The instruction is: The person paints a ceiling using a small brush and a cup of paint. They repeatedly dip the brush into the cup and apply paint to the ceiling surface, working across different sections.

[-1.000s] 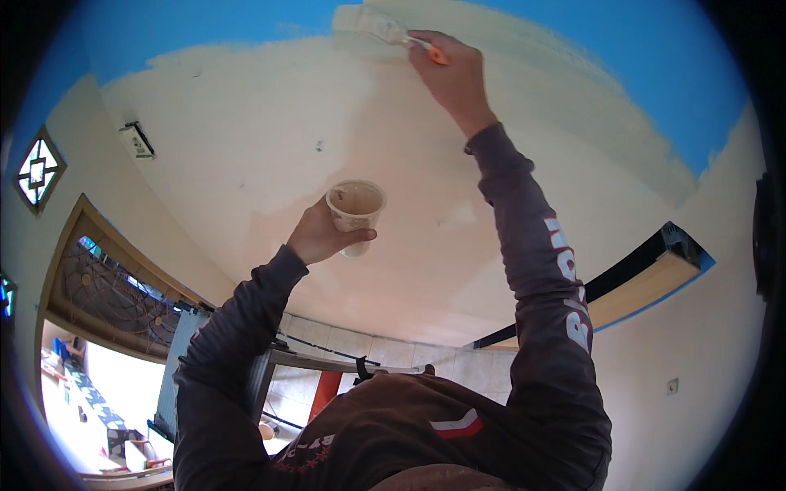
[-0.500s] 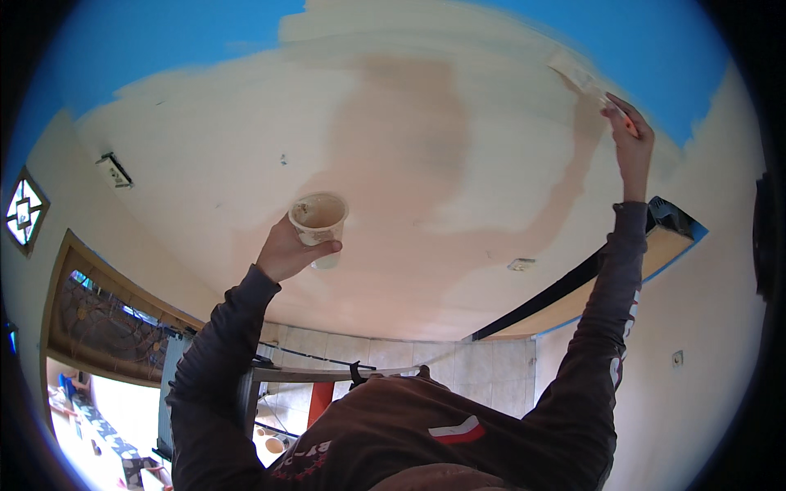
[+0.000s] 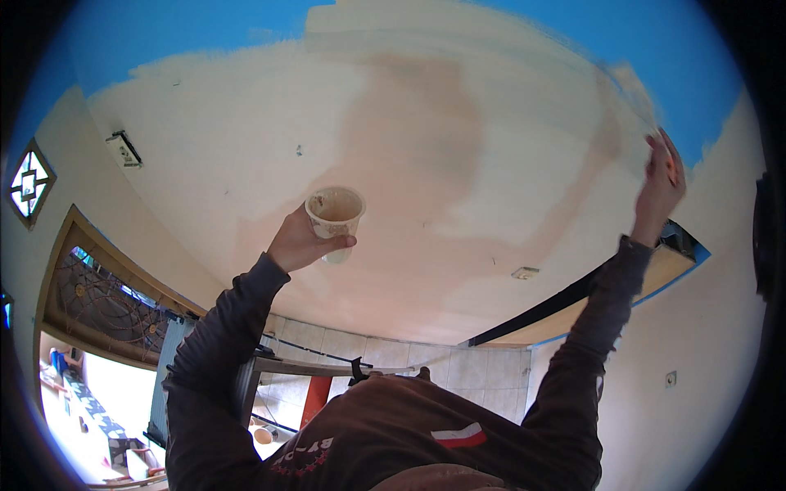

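Observation:
My left hand is wrapped round a pale plastic cup, its rim and inside smeared with beige paint. The cup is held upright in front of the wall. My right hand is raised at the upper right, closed on the handle of a paintbrush. The bristles lie against the wall where beige paint borders the blue area. Hand and brush are somewhat blurred. My shadow falls across the beige part.
A dark-fronted shelf projects from the wall at lower right. Wall sockets and a switch plate stand out. A metal frame is close before me, above floor tiles. A wood-framed doorway opens at left.
My right hand and the brush have moved right and down along the blue border. The left hand still holds the cup, while the whole view has shifted slightly.

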Demonstrator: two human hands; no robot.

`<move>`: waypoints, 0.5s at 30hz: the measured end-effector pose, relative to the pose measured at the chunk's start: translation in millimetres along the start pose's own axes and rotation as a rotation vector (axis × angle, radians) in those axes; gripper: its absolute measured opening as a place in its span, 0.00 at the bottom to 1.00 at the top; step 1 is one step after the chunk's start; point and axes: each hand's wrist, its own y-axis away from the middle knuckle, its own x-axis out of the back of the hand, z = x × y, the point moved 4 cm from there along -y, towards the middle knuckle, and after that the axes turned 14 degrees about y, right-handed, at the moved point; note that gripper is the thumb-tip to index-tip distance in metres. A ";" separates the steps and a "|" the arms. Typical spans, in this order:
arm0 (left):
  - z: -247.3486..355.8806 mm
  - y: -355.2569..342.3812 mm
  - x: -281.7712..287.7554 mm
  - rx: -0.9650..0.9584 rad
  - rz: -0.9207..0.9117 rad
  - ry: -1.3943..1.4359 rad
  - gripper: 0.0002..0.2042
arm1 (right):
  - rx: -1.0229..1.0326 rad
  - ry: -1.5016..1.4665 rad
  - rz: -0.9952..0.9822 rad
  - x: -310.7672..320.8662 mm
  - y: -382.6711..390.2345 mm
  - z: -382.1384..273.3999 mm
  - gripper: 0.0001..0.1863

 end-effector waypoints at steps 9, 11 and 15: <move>4.0 -1.1 -1.3 -0.028 0.007 -0.003 0.37 | 0.153 -0.336 -0.419 -229.0 59.7 -148.2 0.12; 6.1 -1.3 -1.6 -0.025 0.004 -0.022 0.38 | 0.290 -0.476 -0.319 -267.0 73.4 -174.9 0.12; 3.6 1.6 0.7 -0.007 0.015 0.013 0.38 | 0.285 -0.480 -0.418 -314.0 90.5 -205.1 0.12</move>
